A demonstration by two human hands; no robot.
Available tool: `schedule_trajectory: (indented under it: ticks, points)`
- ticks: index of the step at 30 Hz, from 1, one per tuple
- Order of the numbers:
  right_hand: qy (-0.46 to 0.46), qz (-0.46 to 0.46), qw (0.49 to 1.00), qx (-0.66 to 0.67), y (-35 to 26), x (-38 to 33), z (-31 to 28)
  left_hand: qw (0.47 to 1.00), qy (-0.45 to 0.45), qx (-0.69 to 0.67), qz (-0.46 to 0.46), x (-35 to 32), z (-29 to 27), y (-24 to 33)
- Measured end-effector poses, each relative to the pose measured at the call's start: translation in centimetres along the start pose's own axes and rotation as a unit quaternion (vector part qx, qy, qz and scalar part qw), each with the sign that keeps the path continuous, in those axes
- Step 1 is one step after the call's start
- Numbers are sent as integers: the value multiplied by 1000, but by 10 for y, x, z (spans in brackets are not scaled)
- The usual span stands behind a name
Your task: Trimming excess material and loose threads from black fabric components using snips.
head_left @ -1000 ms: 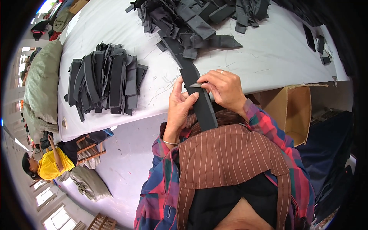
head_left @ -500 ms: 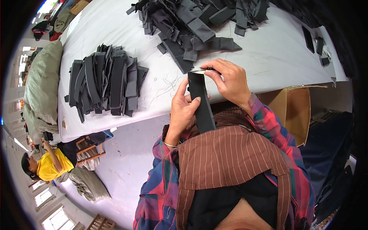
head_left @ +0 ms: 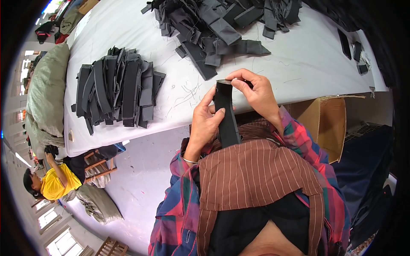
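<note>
A black fabric strip (head_left: 228, 121) runs from the table's near edge down to my apron. My left hand (head_left: 206, 122) is closed on its left side, thumb on top. At the strip's upper end, my right hand (head_left: 257, 94) is closed in a pinch on small thread snips (head_left: 223, 81). Their metal blade lies across that end; black handle parts show by my fingers, the rest being hidden in the hand. Just beyond, a loose heap of dark fabric pieces (head_left: 222, 30) covers the far middle of the table. A row of stacked dark strips (head_left: 115, 89) lies to the left.
The white-covered table (head_left: 171, 123) has cut threads scattered on it. A phone-like black slab (head_left: 344, 44) rests at the far right. Below the table's right side stands an open cardboard box (head_left: 331, 123). Stuffed sacks (head_left: 48, 91) and a person in yellow (head_left: 62, 182) are at left.
The snips' blade has moved slightly right and now lies flatter across the strip's end. The strip's upper end has shifted a little right with my left hand.
</note>
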State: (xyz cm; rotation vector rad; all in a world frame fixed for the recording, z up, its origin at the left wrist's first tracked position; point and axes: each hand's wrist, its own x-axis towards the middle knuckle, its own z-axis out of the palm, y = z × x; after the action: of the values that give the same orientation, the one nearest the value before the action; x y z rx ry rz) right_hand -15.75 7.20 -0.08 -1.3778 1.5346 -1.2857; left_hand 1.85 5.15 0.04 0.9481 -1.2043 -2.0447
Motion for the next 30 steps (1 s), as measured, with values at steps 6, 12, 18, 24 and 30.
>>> schedule_trajectory:
  ticks: [6,12,18,24,30]
  points:
    - [35,-95,986,-136,-7,-4,-2,999,3,29,-21,0,-2,-5]
    - [22,-75,987,-137,-6,-2,-2,999,-3,52,-11,-1,-1,-6]
    - [-51,127,939,315,13,-4,-16,999,-19,26,-23,0,-3,-9]
    - [-46,46,993,93,11,-11,-4,999,-13,13,-50,0,-3,-8]
    - [-21,-320,933,-164,9,-34,0,979,2,-196,-52,-1,-25,-28]
